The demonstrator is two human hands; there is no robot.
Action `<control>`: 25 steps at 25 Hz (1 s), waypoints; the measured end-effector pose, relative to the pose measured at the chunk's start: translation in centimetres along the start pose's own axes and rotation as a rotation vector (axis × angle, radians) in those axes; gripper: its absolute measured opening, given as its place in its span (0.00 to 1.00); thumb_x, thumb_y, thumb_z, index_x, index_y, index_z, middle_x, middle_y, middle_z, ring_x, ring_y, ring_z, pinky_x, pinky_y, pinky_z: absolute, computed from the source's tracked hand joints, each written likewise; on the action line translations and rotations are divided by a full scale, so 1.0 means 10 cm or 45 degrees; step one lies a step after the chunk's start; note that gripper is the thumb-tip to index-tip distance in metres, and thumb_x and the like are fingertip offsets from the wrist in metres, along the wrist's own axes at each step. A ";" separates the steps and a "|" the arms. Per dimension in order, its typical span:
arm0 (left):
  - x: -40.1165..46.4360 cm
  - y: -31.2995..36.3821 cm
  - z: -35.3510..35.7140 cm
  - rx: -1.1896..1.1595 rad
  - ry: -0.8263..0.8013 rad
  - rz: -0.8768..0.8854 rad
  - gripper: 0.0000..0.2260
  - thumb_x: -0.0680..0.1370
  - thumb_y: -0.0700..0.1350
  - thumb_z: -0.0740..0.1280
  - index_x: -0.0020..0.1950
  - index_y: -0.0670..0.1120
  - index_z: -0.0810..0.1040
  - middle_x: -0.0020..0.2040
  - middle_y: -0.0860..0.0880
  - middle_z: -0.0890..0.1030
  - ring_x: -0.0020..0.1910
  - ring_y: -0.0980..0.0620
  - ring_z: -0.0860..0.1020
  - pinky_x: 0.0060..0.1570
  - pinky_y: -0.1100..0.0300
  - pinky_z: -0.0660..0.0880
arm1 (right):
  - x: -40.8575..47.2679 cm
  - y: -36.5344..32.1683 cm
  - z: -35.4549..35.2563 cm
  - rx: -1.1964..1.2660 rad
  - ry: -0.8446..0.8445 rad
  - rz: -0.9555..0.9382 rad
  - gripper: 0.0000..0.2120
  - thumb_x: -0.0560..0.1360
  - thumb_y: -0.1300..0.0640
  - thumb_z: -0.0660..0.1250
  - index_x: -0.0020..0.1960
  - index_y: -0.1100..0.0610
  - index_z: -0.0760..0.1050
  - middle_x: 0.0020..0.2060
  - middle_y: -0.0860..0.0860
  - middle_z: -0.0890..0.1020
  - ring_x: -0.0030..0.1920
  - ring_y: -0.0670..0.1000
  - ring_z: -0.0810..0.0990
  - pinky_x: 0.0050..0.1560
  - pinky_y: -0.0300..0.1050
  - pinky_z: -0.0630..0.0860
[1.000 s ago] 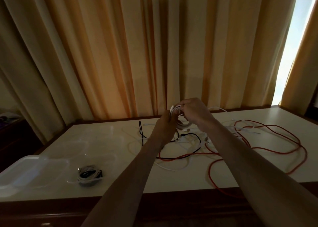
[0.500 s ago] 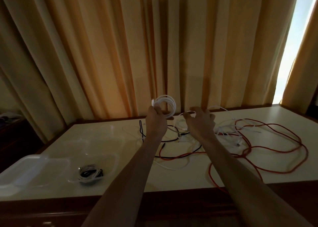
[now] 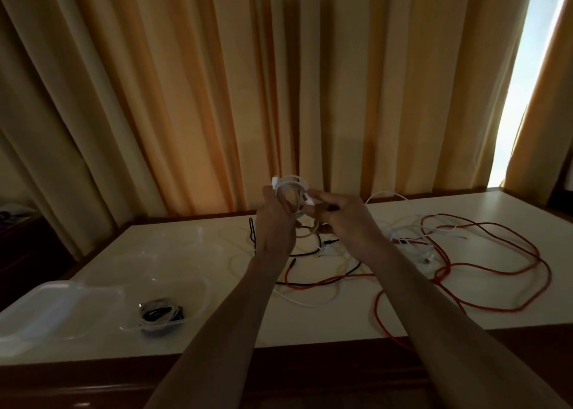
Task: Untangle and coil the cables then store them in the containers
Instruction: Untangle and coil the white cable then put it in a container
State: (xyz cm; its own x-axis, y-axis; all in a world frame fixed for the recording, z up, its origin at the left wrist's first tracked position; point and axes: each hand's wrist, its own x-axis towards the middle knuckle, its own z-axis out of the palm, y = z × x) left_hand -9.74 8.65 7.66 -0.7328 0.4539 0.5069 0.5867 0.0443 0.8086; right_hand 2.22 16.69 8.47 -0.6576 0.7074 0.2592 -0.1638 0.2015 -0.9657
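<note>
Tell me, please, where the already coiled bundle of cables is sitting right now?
In the head view, the coiled bundle lies inside the clear container at the table's near left, just right of the white lid and left of the person's left forearm.

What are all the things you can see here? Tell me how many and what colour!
White cable coil: one, white, held up between both hands.
Red cable: one, red, looped loose on the right of the table.
Black cable: one, black, tangled mid-table.
Loose white cables: number unclear, white, tangled with the red.
Container: one, clear, left of the table, holding a coiled bundle.
Lid: one, translucent white, far left.
Table: one, cream.
Curtains: orange, behind.
Left hand: grips the coil.
Right hand: pinches the coil.
</note>
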 end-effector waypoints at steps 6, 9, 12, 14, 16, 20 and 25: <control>-0.12 -0.02 0.01 0.075 -0.186 0.362 0.11 0.88 0.48 0.56 0.60 0.42 0.72 0.38 0.48 0.79 0.32 0.54 0.78 0.28 0.61 0.71 | 0.06 -0.07 -0.02 -0.093 0.195 0.252 0.22 0.68 0.56 0.83 0.56 0.57 0.76 0.46 0.57 0.85 0.43 0.56 0.87 0.36 0.47 0.84; -0.10 -0.05 0.01 0.082 -0.233 0.311 0.11 0.87 0.50 0.55 0.58 0.44 0.72 0.37 0.52 0.79 0.33 0.59 0.79 0.28 0.63 0.72 | 0.10 0.03 -0.05 -0.427 0.099 0.118 0.10 0.73 0.48 0.77 0.51 0.50 0.81 0.43 0.53 0.87 0.44 0.56 0.87 0.46 0.56 0.84; -0.09 -0.08 0.00 0.094 -0.262 0.352 0.17 0.85 0.57 0.53 0.59 0.45 0.72 0.39 0.45 0.83 0.34 0.48 0.82 0.32 0.47 0.78 | 0.08 0.08 -0.06 -0.239 -0.014 0.246 0.06 0.79 0.50 0.71 0.52 0.50 0.84 0.48 0.55 0.88 0.49 0.57 0.86 0.48 0.54 0.80; -0.10 -0.06 0.00 0.119 -0.273 0.350 0.15 0.86 0.55 0.54 0.58 0.46 0.72 0.39 0.44 0.83 0.35 0.45 0.82 0.33 0.44 0.76 | 0.07 0.10 -0.05 0.054 -0.041 0.376 0.06 0.78 0.58 0.71 0.53 0.50 0.84 0.50 0.55 0.87 0.49 0.54 0.83 0.46 0.50 0.77; -0.12 -0.05 0.02 0.130 -0.277 0.317 0.13 0.87 0.53 0.54 0.59 0.46 0.72 0.39 0.47 0.82 0.34 0.47 0.81 0.33 0.47 0.76 | 0.09 0.12 -0.07 0.219 -0.070 0.423 0.11 0.76 0.63 0.71 0.52 0.49 0.85 0.46 0.54 0.86 0.48 0.53 0.82 0.44 0.48 0.76; -0.11 -0.09 0.02 -0.001 -0.267 0.180 0.11 0.88 0.50 0.55 0.56 0.45 0.72 0.37 0.51 0.77 0.29 0.56 0.74 0.28 0.59 0.70 | 0.05 0.11 -0.13 0.599 -0.241 0.502 0.05 0.77 0.58 0.74 0.51 0.58 0.85 0.43 0.54 0.80 0.43 0.52 0.77 0.43 0.46 0.74; -0.10 -0.07 -0.03 -0.142 -0.357 0.121 0.16 0.88 0.52 0.55 0.58 0.41 0.75 0.42 0.44 0.82 0.34 0.52 0.77 0.33 0.55 0.75 | 0.03 0.16 -0.17 0.951 -0.241 0.537 0.12 0.80 0.52 0.70 0.49 0.61 0.86 0.46 0.58 0.81 0.46 0.56 0.80 0.49 0.50 0.79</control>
State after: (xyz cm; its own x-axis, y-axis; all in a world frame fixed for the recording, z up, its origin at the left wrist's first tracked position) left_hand -9.54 7.91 6.67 -0.5437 0.6798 0.4922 0.5953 -0.1011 0.7972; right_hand 3.04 18.35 7.07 -0.8720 0.4853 -0.0649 -0.2744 -0.5941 -0.7561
